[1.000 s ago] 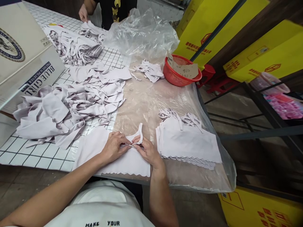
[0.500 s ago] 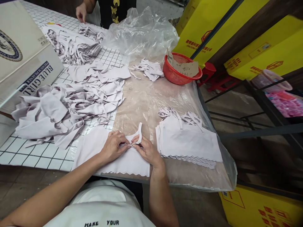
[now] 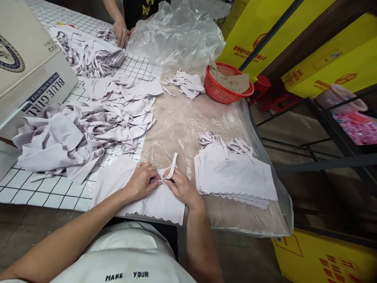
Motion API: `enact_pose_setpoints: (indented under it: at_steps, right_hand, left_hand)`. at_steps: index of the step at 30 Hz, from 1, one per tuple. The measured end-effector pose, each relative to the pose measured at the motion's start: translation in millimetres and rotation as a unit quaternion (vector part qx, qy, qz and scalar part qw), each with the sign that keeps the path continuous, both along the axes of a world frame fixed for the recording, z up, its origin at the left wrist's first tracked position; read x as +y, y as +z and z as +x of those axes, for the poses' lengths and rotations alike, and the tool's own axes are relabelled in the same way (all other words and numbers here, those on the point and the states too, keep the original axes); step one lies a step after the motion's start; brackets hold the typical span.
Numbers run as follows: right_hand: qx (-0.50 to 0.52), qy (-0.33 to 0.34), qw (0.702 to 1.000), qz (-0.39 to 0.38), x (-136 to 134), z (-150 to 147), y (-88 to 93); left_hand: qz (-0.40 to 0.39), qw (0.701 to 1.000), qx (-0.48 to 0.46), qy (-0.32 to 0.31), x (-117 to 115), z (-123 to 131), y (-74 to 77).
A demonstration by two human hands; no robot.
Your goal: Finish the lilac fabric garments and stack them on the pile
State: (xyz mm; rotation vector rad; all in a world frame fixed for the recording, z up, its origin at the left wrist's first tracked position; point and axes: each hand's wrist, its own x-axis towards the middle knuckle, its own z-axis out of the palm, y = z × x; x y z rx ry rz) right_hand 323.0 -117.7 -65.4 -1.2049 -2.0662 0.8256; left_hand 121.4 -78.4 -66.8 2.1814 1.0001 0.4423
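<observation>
A pale lilac camisole [image 3: 166, 205] with a wavy hem lies near the table's front edge. My left hand [image 3: 143, 181] pinches its upper edge between thumb and fingers. Close beside it, my right hand [image 3: 183, 186] grips the same edge, and a narrow strap [image 3: 173, 164] sticks up by its fingers. The fingertips nearly meet, and the exact spot they pinch is partly hidden. To the right lies a neat stack of matching camisoles [image 3: 235, 169], straps bunched at the top. A loose heap of the same fabric pieces [image 3: 63, 133] spreads to the left.
A red plastic basket [image 3: 224, 94] holding cardboard stands at the table's right edge, near a small fabric pile [image 3: 188, 83]. Clear plastic sheeting [image 3: 176, 35] is bunched at the back. A carton [image 3: 32, 70] stands left. Across the table, a co-worker's hand [image 3: 120, 32] is near more stacked fabric [image 3: 88, 53].
My hands stay at the camisole's upper edge; the strap by my right hand now stands straighter. The co-worker's hand has moved right and toward me, beside the plastic sheeting.
</observation>
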Motion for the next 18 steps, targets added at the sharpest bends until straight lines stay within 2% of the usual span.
enact_pose_setpoints:
  at_steps: [11,18]
  right_hand:
    - [-0.038,0.004,0.999,0.013,0.4,-8.1,-0.7]
    - [0.023,-0.016,0.999,0.021,3.2,-17.1,1.9]
  left_hand:
    - [0.021,1.000,0.004,-0.017,1.0,0.9,-0.6]
    - [0.014,1.000,0.002,-0.013,1.4,1.7,-2.8]
